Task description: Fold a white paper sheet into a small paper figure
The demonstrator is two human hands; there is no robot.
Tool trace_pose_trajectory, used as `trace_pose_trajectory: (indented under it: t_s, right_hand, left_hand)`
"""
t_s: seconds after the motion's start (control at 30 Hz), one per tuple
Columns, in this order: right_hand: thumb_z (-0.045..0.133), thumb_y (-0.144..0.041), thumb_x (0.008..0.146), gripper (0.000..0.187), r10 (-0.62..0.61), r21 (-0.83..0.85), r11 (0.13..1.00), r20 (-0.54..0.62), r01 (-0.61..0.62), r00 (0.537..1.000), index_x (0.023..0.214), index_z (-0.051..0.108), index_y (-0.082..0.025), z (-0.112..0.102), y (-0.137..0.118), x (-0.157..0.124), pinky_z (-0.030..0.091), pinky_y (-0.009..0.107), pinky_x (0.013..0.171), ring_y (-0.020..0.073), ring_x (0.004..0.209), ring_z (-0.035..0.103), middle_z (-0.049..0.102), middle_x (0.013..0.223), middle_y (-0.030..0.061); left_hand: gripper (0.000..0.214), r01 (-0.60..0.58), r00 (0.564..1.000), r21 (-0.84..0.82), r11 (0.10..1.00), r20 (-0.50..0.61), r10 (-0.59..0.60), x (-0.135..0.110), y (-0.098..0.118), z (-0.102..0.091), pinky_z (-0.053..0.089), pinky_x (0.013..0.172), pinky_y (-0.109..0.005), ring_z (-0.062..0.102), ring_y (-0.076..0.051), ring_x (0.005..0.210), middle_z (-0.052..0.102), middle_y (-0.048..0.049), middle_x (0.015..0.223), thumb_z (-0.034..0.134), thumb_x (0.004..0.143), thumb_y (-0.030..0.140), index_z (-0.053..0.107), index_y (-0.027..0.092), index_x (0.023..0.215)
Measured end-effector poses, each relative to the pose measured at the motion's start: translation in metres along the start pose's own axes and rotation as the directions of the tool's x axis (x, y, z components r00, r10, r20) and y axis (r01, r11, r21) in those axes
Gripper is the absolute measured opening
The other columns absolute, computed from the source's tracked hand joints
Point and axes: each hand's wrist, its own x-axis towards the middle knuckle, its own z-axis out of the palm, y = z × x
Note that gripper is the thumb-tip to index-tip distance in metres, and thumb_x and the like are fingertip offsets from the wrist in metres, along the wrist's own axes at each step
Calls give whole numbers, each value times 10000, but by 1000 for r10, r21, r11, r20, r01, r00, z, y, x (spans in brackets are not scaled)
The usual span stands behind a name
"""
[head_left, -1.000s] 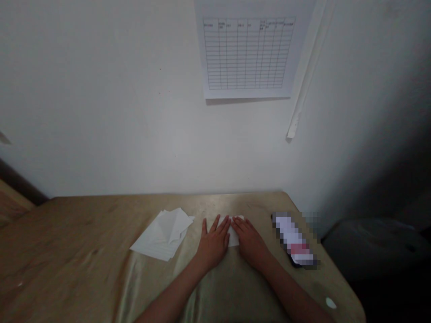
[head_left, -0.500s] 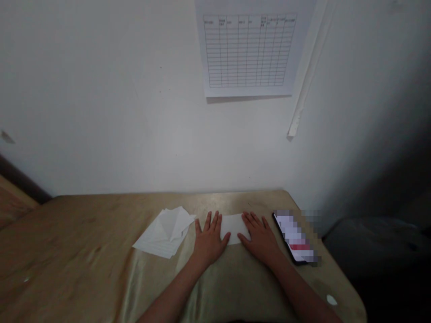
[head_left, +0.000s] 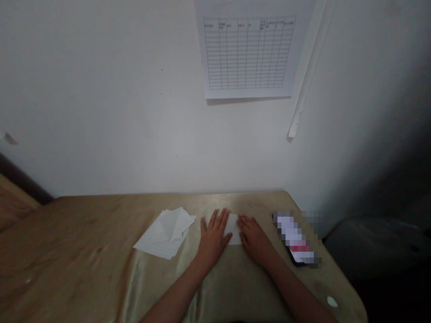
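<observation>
A small piece of white paper (head_left: 233,229) lies flat on the brownish tabletop between my hands. My left hand (head_left: 214,235) rests on its left part, palm down, with the fingers spread. Over the right part lies my right hand (head_left: 252,235), fingers stretched out and slightly bent. Both hands cover the paper's side edges, so only its middle strip shows. To the left of my left hand is a stack of white paper sheets (head_left: 164,235), fanned a little, with a creased sheet on top.
A phone (head_left: 296,242) with a lit, blurred screen lies right of my right hand. The table (head_left: 84,251) meets a white wall, where a printed chart (head_left: 249,56) hangs. A white scrap (head_left: 332,301) sits near the table's right edge.
My hands have come closer together over the paper, the left sliding right and the right sliding slightly left. Less of the paper shows between them.
</observation>
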Motion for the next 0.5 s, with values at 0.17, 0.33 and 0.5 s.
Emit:
trace_pose_trajectory:
  t_s: [0.17,0.33,0.5]
  right_hand:
    - [337,-183,997,524,5,-33,999,70,-3,998,1501,480,-203,2,-1,1,227,514,1268,215,1498,369,450,1585,80]
    - [319,-227,1012,539,75,-82,995,122,-66,990,1542,413,-231,-3,-5,0,140,557,1272,214,1522,322,385,1620,70]
    - [320,-300,1016,572,137,-107,987,137,-123,981,1575,347,-186,-9,-5,-2,102,553,1276,230,1545,265,323,1645,77]
  left_hand:
    - [513,-136,979,-85,987,141,147,0,-3,-1,215,1225,-679,368,-269,1513,474,-9,1588,392,1048,305,376,388,1554]
    - [541,-45,988,-44,998,147,51,-4,-9,1,155,1222,-717,273,-296,1553,364,14,1646,360,1046,452,310,397,1582]
    - [632,27,991,-23,999,130,-24,-5,-15,5,137,1220,-724,208,-326,1570,318,15,1664,331,1007,610,279,391,1598]
